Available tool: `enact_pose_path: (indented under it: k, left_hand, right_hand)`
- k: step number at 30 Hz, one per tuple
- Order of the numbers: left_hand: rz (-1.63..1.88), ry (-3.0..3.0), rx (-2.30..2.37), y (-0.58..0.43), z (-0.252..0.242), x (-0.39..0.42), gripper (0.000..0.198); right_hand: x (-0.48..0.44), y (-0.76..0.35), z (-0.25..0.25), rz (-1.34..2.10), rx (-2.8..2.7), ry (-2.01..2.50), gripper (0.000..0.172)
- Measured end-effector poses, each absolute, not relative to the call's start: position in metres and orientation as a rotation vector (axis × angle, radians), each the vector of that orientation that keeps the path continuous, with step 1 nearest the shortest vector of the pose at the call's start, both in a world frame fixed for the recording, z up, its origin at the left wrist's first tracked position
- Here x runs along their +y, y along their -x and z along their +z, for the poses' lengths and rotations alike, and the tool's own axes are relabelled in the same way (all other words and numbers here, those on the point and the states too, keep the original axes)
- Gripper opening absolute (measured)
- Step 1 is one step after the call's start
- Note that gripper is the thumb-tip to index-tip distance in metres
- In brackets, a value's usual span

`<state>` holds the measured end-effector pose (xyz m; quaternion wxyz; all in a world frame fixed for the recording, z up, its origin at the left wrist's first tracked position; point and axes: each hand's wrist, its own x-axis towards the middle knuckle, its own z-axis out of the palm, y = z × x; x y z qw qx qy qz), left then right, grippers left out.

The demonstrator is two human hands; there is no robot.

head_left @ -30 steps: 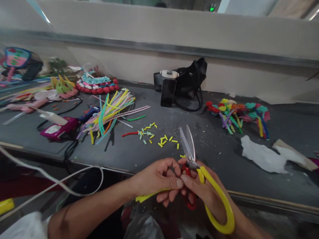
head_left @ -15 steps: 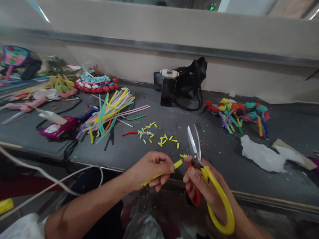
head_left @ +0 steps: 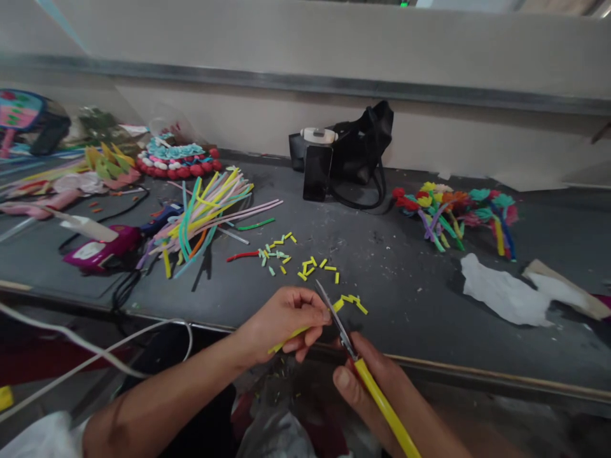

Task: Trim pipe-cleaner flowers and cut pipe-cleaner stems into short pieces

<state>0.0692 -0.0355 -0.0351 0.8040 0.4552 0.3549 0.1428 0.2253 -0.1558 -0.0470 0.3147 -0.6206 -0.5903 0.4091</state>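
Note:
My left hand (head_left: 298, 321) is closed on a yellow pipe cleaner (head_left: 286, 341), whose tip sticks out past the thumb. In my right hand (head_left: 370, 375) is a pair of scissors (head_left: 382, 404) with yellow and red handles. Their blades lie across the protruding tip of the pipe cleaner, close to my left fingertips. Just beyond the blades rest several short yellow pieces (head_left: 356, 301). More cut yellow pieces (head_left: 308, 267) are scattered farther back, beside pale green ones (head_left: 271, 255) and a red pipe cleaner (head_left: 243, 256).
A bundle of coloured pipe cleaners (head_left: 205, 219) and a purple glue gun (head_left: 102, 245) lie left on the dark table (head_left: 405, 280). At the back are a phone (head_left: 317, 173) and black bag (head_left: 363, 156). Coloured flowers (head_left: 453, 203) and white paper (head_left: 501, 292) lie right.
The scissors have swung left from upright and apart to across the pipe cleaner's tip, their blades closing. More short yellow pieces now show beside the blades. My left hand stays nearly still.

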Motion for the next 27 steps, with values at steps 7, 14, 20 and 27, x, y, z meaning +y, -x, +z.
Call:
enact_pose_path:
  k: [7,14,20,27]
  left_hand:
    - [0.273,-1.0,0.792,-0.071,-0.037,-0.034,0.02]
    - [0.291,-1.021,0.801,-0.073,-0.039,-0.028,0.019]
    - [0.286,-1.035,0.796,-0.073,-0.047,-0.022,0.02]
    - [0.303,-1.052,0.783,-0.069,-0.045,-0.02,0.026]
  right_hand:
    - [-0.154,-0.224,-0.048,1.056,-1.531,1.637,0.037]
    - [-0.148,-0.224,-0.056,1.061,-1.487,1.697,0.046]
    - [-0.142,-0.226,-0.048,1.15,-1.451,1.698,0.048]
    - [-0.138,-0.228,-0.046,1.136,-1.476,1.703,0.051]
